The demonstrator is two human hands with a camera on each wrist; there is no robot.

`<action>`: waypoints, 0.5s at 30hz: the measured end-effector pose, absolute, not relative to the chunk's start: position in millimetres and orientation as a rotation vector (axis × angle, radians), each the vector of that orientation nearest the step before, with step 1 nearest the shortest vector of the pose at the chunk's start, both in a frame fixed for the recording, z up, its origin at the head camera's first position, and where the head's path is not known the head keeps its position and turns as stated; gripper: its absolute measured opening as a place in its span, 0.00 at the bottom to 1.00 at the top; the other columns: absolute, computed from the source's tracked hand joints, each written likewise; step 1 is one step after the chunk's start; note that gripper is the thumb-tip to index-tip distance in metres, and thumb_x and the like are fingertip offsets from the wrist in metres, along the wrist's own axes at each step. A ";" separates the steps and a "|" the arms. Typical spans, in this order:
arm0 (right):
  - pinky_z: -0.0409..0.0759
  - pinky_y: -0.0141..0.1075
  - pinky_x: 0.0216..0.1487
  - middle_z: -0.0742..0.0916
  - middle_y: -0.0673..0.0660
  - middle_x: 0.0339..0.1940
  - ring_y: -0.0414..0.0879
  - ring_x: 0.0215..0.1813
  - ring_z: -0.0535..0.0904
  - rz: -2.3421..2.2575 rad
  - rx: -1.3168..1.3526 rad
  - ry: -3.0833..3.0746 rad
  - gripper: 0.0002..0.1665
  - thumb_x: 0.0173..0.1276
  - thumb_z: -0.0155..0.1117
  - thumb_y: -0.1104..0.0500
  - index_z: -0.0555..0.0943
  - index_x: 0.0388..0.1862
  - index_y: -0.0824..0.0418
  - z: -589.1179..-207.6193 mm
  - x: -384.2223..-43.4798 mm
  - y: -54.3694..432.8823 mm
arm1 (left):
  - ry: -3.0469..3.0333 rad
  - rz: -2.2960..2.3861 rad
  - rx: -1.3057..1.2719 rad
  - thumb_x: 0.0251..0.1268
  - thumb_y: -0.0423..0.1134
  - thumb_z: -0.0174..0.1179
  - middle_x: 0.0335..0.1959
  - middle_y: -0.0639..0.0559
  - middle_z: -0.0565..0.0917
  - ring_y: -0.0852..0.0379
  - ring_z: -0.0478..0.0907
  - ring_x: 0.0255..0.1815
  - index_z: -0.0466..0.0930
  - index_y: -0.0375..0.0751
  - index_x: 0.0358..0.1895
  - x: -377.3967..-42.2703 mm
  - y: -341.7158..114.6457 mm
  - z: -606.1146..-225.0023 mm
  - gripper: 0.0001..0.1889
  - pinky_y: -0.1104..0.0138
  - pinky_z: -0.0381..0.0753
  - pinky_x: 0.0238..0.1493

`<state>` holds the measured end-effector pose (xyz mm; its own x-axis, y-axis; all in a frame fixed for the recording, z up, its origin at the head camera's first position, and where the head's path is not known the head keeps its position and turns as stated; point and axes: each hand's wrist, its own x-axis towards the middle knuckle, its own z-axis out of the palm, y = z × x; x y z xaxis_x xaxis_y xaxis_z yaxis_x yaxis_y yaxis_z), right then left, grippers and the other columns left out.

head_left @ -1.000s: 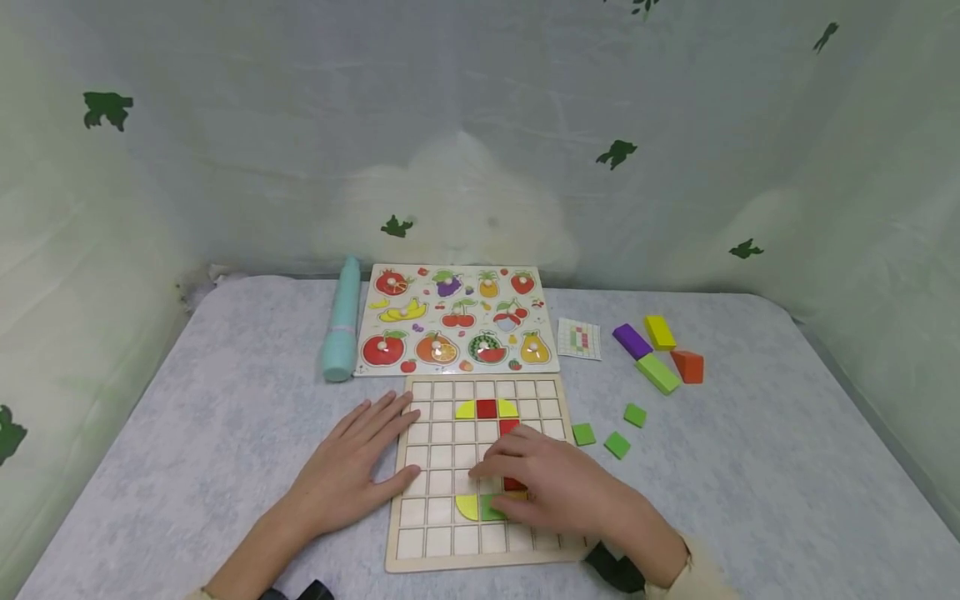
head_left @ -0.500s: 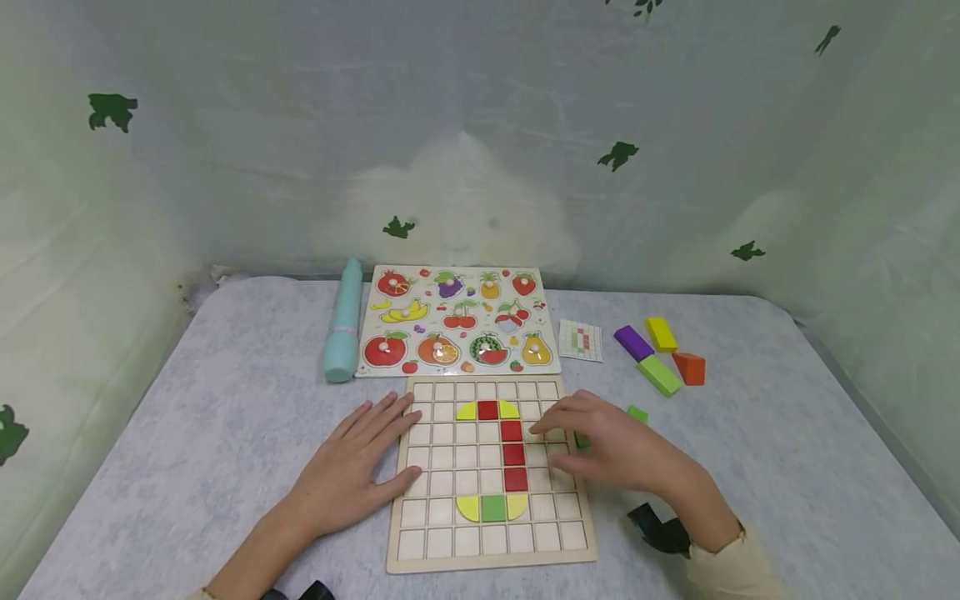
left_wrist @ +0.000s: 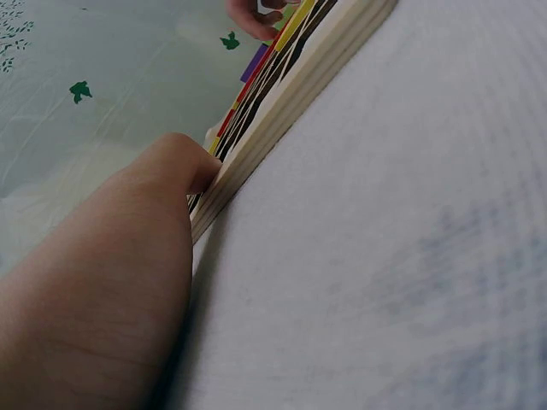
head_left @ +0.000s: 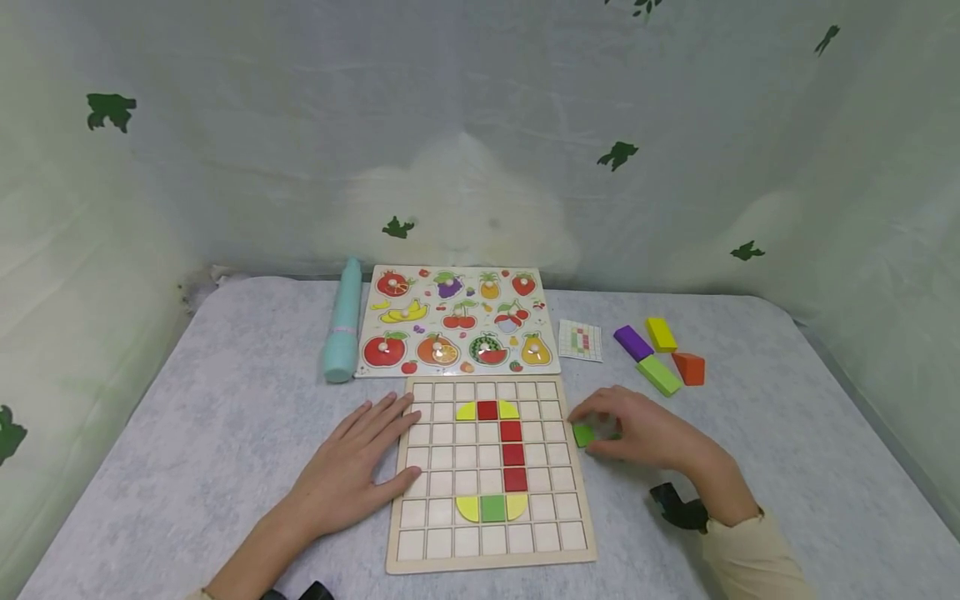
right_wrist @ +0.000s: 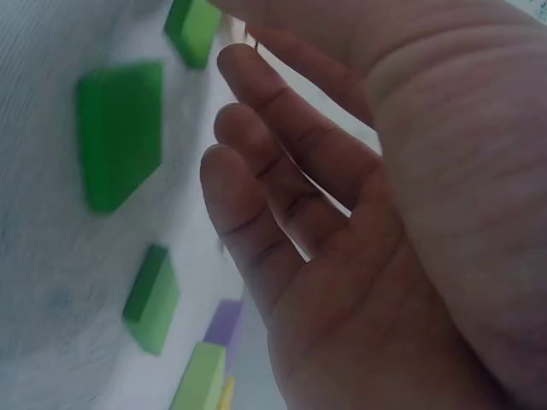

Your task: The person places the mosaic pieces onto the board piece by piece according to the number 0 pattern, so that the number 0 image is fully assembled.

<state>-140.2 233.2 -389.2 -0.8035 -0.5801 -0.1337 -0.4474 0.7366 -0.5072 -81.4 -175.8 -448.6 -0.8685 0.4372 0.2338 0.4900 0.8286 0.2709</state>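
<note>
My left hand [head_left: 352,467] lies with spread fingers along the left edge of a wooden grid board [head_left: 444,546], thumb on its rim. Yellow quarter-round tiles [head_left: 467,508], red square tiles [head_left: 513,454] and a green square tile [head_left: 492,508] sit in its cells. To the board's right, my right hand [head_left: 645,429] hovers with relaxed, slightly bent fingers around a loose green tile [head_left: 583,435], which lies on the table between thumb and fingertips. Two more green tiles [right_wrist: 124,137] show in the right wrist view, below the palm; the hand mostly hides them in the head view.
Behind the board lies a fruit peg puzzle [head_left: 457,321], with a light blue cylindrical case [head_left: 343,325] at its left. A small pattern card [head_left: 580,341] is at its right. Farther right are purple [head_left: 633,342], yellow [head_left: 662,334], light green [head_left: 659,375] and orange [head_left: 690,368] blocks.
My right hand has left the board's lower cells and moved right to the loose green tiles, uncovering the red column and lower yellow and green tiles. The left hand stays put.
</note>
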 end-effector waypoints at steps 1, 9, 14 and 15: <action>0.80 0.31 0.42 0.87 0.43 0.51 0.41 0.46 0.75 -0.670 -0.803 2.653 0.20 0.64 0.78 0.56 0.86 0.55 0.48 -390.1 -141.1 235.1 | -2.848 -0.488 -0.728 0.67 0.62 0.63 0.81 0.52 0.65 0.48 0.59 0.82 0.71 0.49 0.75 -81.3 -175.7 -448.5 0.37 0.50 0.57 0.81; 0.80 0.30 0.41 0.87 0.42 0.46 0.38 0.42 0.77 -0.693 -0.838 2.647 0.16 0.65 0.76 0.57 0.88 0.52 0.49 -393.5 -145.3 240.6 | -2.886 -0.489 -0.721 0.66 0.62 0.63 0.82 0.53 0.63 0.50 0.56 0.83 0.70 0.50 0.76 -81.4 -176.3 -447.6 0.39 0.51 0.54 0.82; 0.79 0.29 0.37 0.86 0.41 0.44 0.38 0.39 0.76 -0.767 -0.861 2.663 0.15 0.66 0.75 0.58 0.87 0.52 0.50 -393.1 -143.2 237.2 | -2.908 -0.489 -0.716 0.66 0.63 0.63 0.82 0.54 0.62 0.50 0.55 0.84 0.69 0.50 0.77 -81.8 -176.6 -446.8 0.39 0.52 0.52 0.83; 0.79 0.29 0.37 0.86 0.41 0.44 0.38 0.40 0.76 -0.790 -0.867 2.662 0.15 0.66 0.75 0.58 0.87 0.52 0.49 -392.9 -142.3 235.1 | -2.909 -0.488 -0.716 0.66 0.63 0.63 0.82 0.54 0.62 0.50 0.55 0.84 0.69 0.50 0.77 -81.9 -176.7 -447.0 0.39 0.52 0.52 0.83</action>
<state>-142.3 235.1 -392.9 -0.7978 -0.6008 -0.0513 -0.4756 0.6793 -0.5590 -81.9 -176.7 -447.0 -0.8834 0.4338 0.1772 0.4678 0.8374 0.2826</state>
